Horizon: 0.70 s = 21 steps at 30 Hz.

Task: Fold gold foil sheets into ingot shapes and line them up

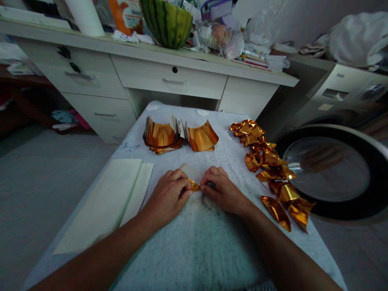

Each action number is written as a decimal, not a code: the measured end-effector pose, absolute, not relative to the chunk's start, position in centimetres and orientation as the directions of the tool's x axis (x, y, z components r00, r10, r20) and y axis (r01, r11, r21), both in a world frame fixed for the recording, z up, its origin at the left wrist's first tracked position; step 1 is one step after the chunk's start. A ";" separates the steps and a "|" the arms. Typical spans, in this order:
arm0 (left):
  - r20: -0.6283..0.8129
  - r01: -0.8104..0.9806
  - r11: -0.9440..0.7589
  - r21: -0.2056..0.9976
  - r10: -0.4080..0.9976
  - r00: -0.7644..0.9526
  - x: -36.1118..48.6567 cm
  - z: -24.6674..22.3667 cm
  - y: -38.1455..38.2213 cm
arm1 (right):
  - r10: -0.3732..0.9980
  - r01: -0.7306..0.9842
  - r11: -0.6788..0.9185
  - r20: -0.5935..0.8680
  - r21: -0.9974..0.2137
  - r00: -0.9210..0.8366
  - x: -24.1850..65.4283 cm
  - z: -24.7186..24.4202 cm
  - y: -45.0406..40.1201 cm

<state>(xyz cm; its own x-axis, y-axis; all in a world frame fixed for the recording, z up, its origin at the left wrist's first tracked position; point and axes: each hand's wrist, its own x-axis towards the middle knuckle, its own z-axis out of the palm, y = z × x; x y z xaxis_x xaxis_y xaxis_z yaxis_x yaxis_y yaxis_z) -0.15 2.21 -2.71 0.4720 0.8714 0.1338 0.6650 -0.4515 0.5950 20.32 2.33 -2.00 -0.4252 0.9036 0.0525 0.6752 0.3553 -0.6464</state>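
Between my two hands is a small piece of gold foil paper (194, 185), with a pale sheet part standing up behind it. My left hand (173, 189) pinches its left end between thumb and fingers. The right end is pinched by my right hand (220, 188). Two stacks of curved gold sheets, a left one (160, 134) and a right one (202, 136), lie beyond my hands. Several folded gold foil pieces (273, 165) form a long row to the right. Pale folded paper (103, 202) lies on the left, beside my left forearm.
A pale cloth (206, 246) covers the table. Behind it stands a white desk (194, 72) with drawers, half a watermelon (166, 22) and bags on top. The open round door (330, 169) of a washing machine (342, 93) is close to the table's right edge.
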 end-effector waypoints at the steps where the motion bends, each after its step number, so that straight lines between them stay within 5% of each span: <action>1: 0.131 0.665 -0.448 0.597 0.873 0.470 -0.2 -2.7 2.2 | 0.905 0.678 0.353 0.050 -0.644 -0.423 20.3 -2.0 2.3; 21: 0.120 0.670 -0.406 0.622 0.895 0.431 0.2 -2.9 2.1 | 0.924 0.720 0.303 0.006 -0.624 -0.383 19.7 -1.8 2.2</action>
<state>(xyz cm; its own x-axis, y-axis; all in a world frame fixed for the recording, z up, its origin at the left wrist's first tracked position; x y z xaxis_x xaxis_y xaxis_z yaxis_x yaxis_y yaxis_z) 0.24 2.05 -2.87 0.4307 0.8945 0.1196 0.6695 -0.4056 0.6223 19.75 2.20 -1.80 -0.3833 0.9236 0.0061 0.7204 0.3031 -0.6238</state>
